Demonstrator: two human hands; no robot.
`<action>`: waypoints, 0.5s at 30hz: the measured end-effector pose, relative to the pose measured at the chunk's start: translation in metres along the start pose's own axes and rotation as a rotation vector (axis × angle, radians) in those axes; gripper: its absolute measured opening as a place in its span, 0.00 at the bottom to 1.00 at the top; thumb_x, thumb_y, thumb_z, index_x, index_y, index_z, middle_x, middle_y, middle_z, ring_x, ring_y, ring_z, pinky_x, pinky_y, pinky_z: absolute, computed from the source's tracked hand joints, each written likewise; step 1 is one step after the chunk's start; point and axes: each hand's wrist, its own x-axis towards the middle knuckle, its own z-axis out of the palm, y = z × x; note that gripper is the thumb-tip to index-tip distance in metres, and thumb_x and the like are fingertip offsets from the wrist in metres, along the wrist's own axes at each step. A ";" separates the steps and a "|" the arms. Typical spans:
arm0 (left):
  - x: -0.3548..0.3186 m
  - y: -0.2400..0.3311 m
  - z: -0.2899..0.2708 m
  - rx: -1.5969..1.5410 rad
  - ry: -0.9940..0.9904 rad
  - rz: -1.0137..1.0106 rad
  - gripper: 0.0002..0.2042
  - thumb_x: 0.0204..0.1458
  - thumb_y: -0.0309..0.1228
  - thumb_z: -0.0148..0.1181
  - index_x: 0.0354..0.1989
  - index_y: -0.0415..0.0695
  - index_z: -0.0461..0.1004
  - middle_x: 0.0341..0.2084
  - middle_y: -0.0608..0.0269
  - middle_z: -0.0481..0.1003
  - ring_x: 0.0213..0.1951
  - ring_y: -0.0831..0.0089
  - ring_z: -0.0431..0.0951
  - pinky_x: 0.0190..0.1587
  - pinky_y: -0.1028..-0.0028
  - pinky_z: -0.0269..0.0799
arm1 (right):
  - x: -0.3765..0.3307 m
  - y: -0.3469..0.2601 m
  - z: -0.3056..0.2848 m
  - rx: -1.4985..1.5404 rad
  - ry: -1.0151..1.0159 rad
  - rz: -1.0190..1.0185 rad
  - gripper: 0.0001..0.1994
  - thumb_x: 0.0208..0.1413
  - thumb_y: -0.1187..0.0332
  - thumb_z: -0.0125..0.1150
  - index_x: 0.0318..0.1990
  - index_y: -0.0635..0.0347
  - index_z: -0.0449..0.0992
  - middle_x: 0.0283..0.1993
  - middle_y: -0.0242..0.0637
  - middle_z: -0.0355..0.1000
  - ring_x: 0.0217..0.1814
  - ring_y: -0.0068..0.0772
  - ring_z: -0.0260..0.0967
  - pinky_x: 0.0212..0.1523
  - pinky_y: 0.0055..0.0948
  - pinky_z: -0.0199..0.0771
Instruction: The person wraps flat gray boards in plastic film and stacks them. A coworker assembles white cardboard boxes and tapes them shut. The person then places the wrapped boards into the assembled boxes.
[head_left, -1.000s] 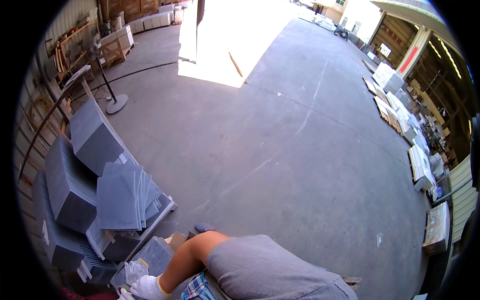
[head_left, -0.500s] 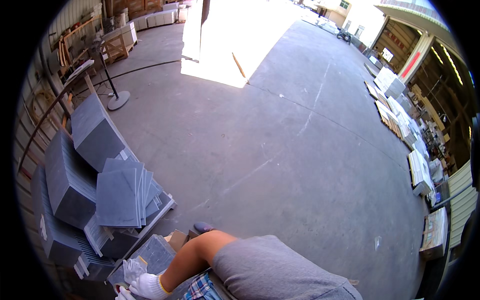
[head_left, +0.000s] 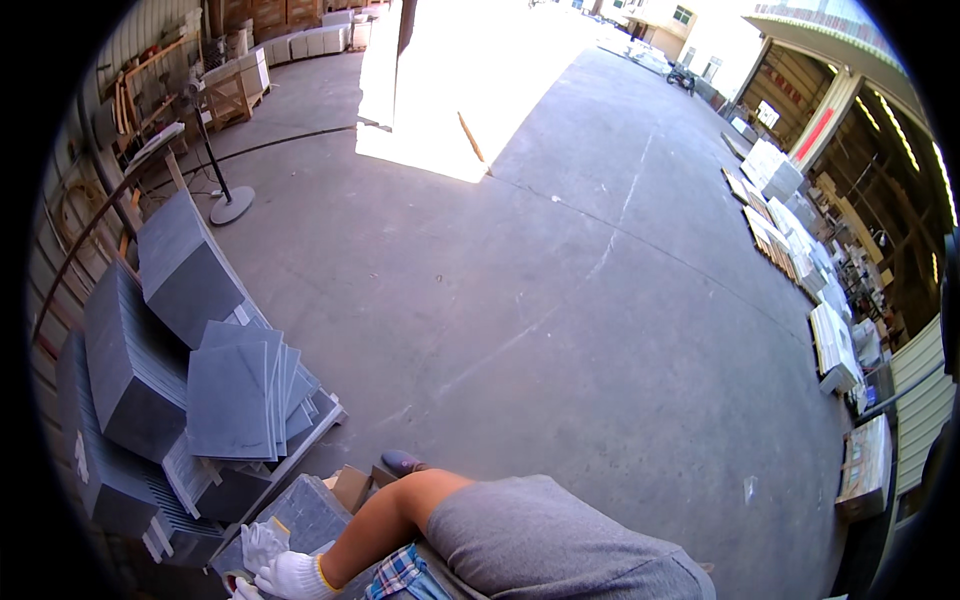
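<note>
Clock directions are taken from the right hand, which sits at about 7 o'clock in the picture, near its lower edge. It wears a white glove with a yellow cuff, and its fingers run toward 9 o'clock. What they close on is cut off and blurred, so I cannot tell whether they grip anything. A scrap of white just past them, at the very edge, may be the left hand; whether the two hands touch, I cannot tell.

A pale round thing, perhaps a roll, lies at 9 o'clock, just beside the fingers. Between 10 and 11 o'clock, close by, a spare glove lies slack on a grey slab, which reaches away toward 12 and 1. At 1 o'clock, past the slab, is a carton. Fanned tiles lean between 11 and 12, well apart from the hand.

The step in hand looks like close handwork at the slab's near end, probably with the round thing; the tiles are out of reach. The next move calls for a sure hold there, clear of the spare glove.
</note>
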 end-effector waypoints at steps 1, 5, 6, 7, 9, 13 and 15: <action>0.001 0.002 -0.002 -0.012 -0.006 -0.006 0.25 0.62 0.49 0.56 0.21 0.41 0.81 0.19 0.44 0.76 0.24 0.45 0.75 0.30 0.49 0.68 | -0.001 -0.002 -0.003 -0.003 0.011 -0.011 0.38 0.33 0.59 0.78 0.53 0.67 0.68 0.49 0.49 0.73 0.51 0.50 0.76 0.51 0.41 0.77; -0.002 -0.002 -0.001 -0.007 0.020 -0.015 0.25 0.62 0.49 0.56 0.21 0.41 0.81 0.19 0.44 0.76 0.24 0.46 0.75 0.29 0.49 0.68 | -0.005 -0.018 -0.022 -0.089 0.094 -0.048 0.23 0.45 0.60 0.68 0.47 0.62 0.70 0.40 0.46 0.75 0.43 0.50 0.77 0.41 0.45 0.78; -0.003 -0.003 -0.002 -0.002 0.014 -0.017 0.25 0.62 0.49 0.56 0.21 0.41 0.81 0.19 0.44 0.76 0.24 0.45 0.75 0.29 0.49 0.68 | -0.005 -0.020 -0.024 -0.128 0.124 -0.056 0.18 0.49 0.59 0.63 0.44 0.60 0.71 0.37 0.44 0.75 0.40 0.50 0.77 0.38 0.46 0.78; -0.003 -0.002 -0.002 0.001 0.006 -0.020 0.25 0.62 0.49 0.56 0.21 0.41 0.81 0.19 0.44 0.76 0.24 0.45 0.75 0.29 0.49 0.68 | -0.005 -0.020 -0.024 -0.124 0.127 -0.056 0.18 0.50 0.60 0.63 0.44 0.60 0.71 0.37 0.45 0.75 0.40 0.50 0.77 0.38 0.46 0.78; -0.003 -0.002 -0.002 0.007 -0.003 -0.020 0.25 0.62 0.49 0.56 0.21 0.41 0.81 0.19 0.44 0.76 0.24 0.45 0.75 0.29 0.49 0.67 | -0.006 -0.018 -0.021 -0.114 0.133 -0.055 0.17 0.51 0.60 0.62 0.44 0.59 0.71 0.37 0.45 0.75 0.40 0.50 0.77 0.38 0.46 0.78; -0.003 -0.001 0.000 0.008 -0.001 -0.025 0.24 0.62 0.49 0.57 0.22 0.42 0.81 0.19 0.44 0.76 0.24 0.46 0.75 0.29 0.49 0.67 | -0.003 -0.012 -0.010 -0.100 0.130 -0.038 0.23 0.46 0.57 0.68 0.46 0.60 0.71 0.39 0.46 0.75 0.42 0.51 0.77 0.41 0.47 0.78; -0.004 -0.002 -0.002 -0.014 0.002 -0.034 0.24 0.62 0.49 0.57 0.22 0.42 0.81 0.19 0.45 0.76 0.24 0.46 0.75 0.29 0.49 0.67 | -0.012 -0.026 -0.040 -0.096 0.075 -0.054 0.26 0.44 0.56 0.71 0.47 0.60 0.70 0.40 0.47 0.75 0.43 0.52 0.77 0.42 0.48 0.78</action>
